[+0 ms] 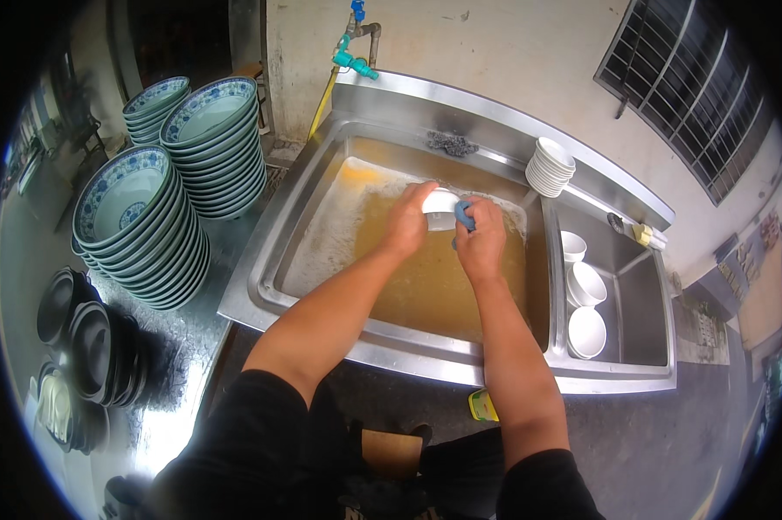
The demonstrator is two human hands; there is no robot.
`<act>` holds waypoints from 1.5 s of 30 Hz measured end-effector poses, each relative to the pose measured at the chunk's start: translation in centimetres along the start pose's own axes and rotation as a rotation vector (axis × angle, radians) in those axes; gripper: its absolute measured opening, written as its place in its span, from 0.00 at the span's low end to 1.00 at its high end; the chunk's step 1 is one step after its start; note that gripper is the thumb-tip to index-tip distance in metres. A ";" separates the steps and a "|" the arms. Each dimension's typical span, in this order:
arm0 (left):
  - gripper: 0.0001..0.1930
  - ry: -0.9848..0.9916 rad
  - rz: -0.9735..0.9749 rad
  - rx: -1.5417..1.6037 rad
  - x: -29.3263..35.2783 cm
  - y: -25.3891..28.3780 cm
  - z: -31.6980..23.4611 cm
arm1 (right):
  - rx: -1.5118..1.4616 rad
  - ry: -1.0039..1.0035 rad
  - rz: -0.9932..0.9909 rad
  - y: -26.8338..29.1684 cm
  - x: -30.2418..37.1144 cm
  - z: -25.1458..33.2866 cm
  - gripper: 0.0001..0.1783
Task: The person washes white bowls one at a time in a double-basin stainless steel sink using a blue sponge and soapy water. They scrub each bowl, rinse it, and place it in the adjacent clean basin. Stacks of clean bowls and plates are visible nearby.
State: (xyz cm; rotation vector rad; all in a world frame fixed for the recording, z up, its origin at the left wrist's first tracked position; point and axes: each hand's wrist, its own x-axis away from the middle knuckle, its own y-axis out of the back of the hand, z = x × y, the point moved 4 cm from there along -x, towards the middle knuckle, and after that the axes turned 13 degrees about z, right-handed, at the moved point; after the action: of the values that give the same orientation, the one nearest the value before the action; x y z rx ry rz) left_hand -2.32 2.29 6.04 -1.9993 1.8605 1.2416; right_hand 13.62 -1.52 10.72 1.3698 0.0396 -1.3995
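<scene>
Over the murky, foamy water of the large sink basin (322,269), my left hand (407,221) grips a small white bowl (440,201) by its left side. My right hand (482,238) is closed around a blue scrubbing cloth or sponge (465,215), pressed against the bowl's right side. Part of the cloth is hidden by my fingers. In the narrower right basin sit several white bowls (587,284). A stack of small white bowls (550,166) stands on the ledge behind the divider.
Tall stacks of blue-patterned bowls (135,217) and dark bowls (96,347) stand on the metal table at left. A dark scouring pad (452,143) lies on the sink's back ledge, brushes (642,232) at its right. A green tap (355,62) is on the wall.
</scene>
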 end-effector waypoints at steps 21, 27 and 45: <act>0.20 0.413 0.118 -0.149 -0.1 0.7 1.9 | -0.930 -0.633 0.058 -1.7 0.5 -4.6 0.27; 0.17 0.526 -0.029 -0.036 -0.3 1.4 3.6 | -0.189 -0.702 0.471 -3.6 2.9 -7.1 0.33; 0.12 0.929 0.209 1.443 1.2 -3.9 5.1 | -0.152 -0.005 0.074 -1.5 -0.2 4.7 0.20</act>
State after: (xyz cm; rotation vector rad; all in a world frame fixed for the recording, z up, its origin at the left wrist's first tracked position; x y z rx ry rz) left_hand -1.41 5.30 0.31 -1.4105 2.1331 -1.1036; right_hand 9.38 -3.98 11.52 1.2298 0.0894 -1.3109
